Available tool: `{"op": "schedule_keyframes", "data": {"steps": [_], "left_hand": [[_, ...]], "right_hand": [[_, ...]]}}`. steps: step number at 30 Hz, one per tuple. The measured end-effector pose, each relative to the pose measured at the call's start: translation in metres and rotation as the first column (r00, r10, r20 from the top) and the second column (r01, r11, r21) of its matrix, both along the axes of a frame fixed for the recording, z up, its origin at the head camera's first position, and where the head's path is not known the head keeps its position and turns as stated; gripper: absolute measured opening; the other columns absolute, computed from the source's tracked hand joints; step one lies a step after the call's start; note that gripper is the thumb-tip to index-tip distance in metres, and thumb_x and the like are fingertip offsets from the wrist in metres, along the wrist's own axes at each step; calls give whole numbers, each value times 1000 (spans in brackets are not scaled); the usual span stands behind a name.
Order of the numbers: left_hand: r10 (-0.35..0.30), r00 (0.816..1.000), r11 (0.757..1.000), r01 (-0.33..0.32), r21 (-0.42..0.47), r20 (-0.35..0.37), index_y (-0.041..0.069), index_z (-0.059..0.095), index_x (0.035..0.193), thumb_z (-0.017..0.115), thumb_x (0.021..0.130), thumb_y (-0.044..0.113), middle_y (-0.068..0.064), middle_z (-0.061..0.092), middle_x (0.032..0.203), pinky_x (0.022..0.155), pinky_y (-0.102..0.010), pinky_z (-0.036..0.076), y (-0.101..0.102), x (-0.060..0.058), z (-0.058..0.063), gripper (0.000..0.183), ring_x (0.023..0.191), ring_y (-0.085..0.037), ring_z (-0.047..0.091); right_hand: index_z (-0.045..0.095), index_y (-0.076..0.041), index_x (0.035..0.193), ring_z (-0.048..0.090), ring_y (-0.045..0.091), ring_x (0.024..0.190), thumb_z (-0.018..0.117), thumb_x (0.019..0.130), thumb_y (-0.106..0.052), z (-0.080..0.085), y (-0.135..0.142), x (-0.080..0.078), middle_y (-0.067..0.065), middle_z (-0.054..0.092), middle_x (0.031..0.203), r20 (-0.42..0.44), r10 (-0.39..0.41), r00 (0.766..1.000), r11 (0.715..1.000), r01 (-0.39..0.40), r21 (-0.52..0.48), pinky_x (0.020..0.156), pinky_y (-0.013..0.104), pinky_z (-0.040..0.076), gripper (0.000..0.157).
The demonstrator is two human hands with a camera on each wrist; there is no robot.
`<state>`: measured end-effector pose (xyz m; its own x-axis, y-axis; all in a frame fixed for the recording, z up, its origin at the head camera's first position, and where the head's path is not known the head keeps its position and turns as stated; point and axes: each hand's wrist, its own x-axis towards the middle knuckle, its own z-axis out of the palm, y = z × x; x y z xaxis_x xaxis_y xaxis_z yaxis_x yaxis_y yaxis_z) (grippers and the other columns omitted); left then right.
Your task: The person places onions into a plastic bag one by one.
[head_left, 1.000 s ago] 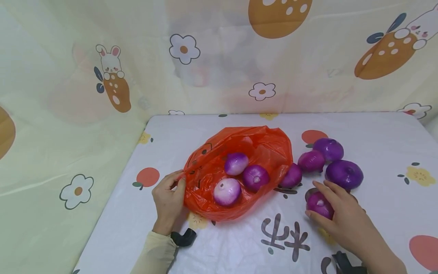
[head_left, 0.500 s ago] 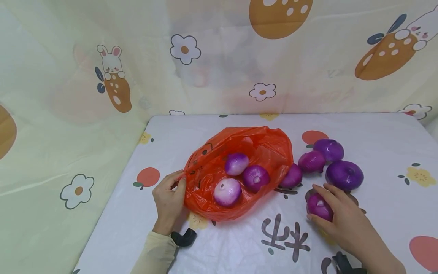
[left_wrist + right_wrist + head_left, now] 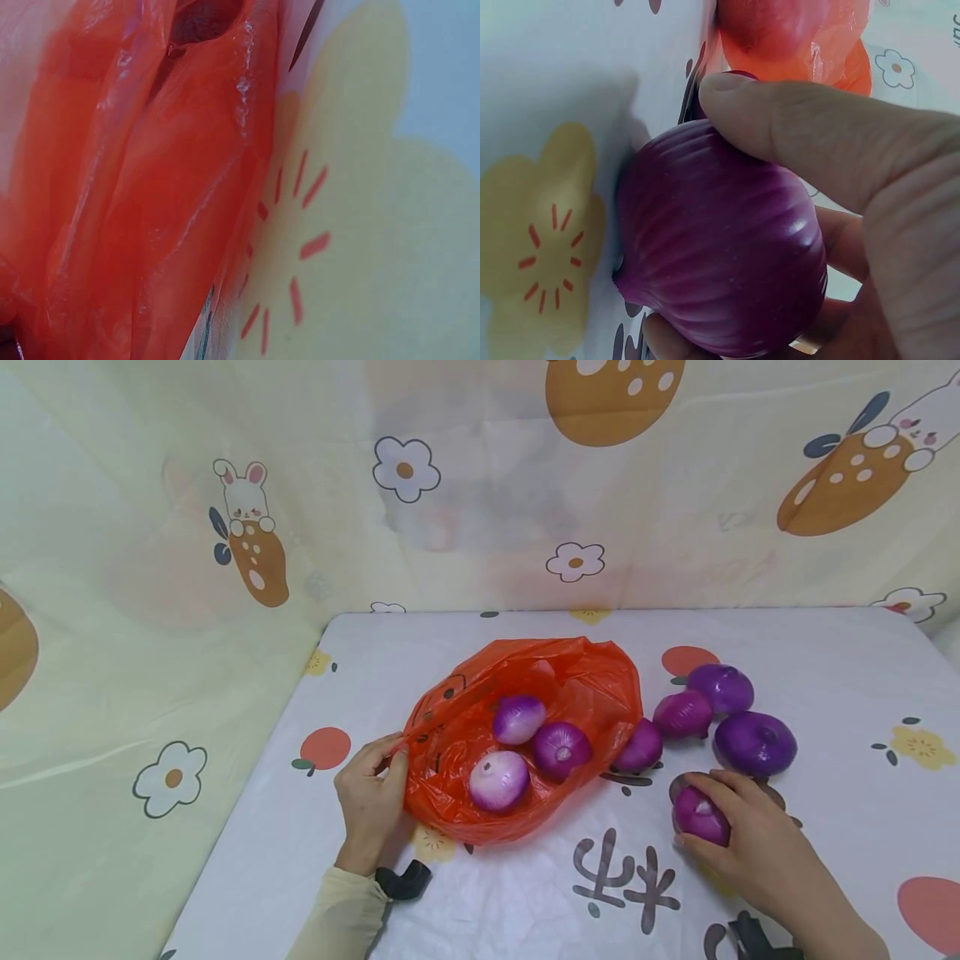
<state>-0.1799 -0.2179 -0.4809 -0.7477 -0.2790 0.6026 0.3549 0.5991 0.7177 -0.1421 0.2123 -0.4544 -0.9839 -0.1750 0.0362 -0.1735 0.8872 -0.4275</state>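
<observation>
A red plastic bag (image 3: 600,693) lies with its mouth spread, and my left hand (image 3: 372,797) pinches its left edge. In the left wrist view the bag (image 3: 187,172) fills much of the picture and the fingers are mostly hidden. Inside it lie a pale onion (image 3: 498,781) and two purple ones, a left-hand onion (image 3: 517,719) and a right-hand onion (image 3: 561,749). To the right, my right hand (image 3: 757,831) grips another red onion (image 3: 701,817) on the table. Seen from the right wrist, the thumb (image 3: 780,124) presses over that onion (image 3: 720,240), with other fingers curled beneath.
Several more red onions lie loose right of the bag: one onion (image 3: 637,746) against its edge, then a magenta onion (image 3: 682,713), a far onion (image 3: 720,687) and a dark onion (image 3: 755,742). A printed white cloth (image 3: 840,652) covers the table, with a patterned curtain (image 3: 480,527) behind.
The fingers of my right hand have drawn in around the onion, which stays nearly in place. My left hand and the bag have not visibly moved.
</observation>
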Motion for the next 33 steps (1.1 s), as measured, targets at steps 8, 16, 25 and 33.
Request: {"op": "schedule_keyframes", "data": {"steps": [8,16,25,33], "left_hand": [[4,1000,1000,-4,-2,10,2,83,104,71,94,2,-10,80,106,84,-10,54,0,0,1,15,96,-27,77],[12,999,1000,-12,0,30,3,82,106,72,94,5,-9,79,108,84,-11,54,0,2,1,16,97,-26,77],[17,999,1000,-17,-3,35,2,82,106,73,94,4,-9,79,108,84,-11,54,0,2,2,16,97,-27,77],[8,1000,1000,-7,-7,29,1,82,105,71,94,3,-10,79,108,85,-10,54,1,1,3,16,97,-27,77]], "right_hand": [[60,0,139,49,58,119,96,71,-31,5,-3,0,33,52,136,25,-10,1000,1000,9,17,85,77,51,83],[61,-3,139,49,57,120,96,72,-30,8,-5,3,32,52,136,6,-11,1000,1000,11,4,86,77,51,81],[65,-5,133,52,54,117,98,67,-25,6,-7,8,29,55,132,-131,20,991,999,-26,-40,84,77,51,77],[65,-4,133,52,54,117,99,65,-24,8,-9,9,28,55,134,-183,33,983,998,-43,-52,84,78,50,79]]}}
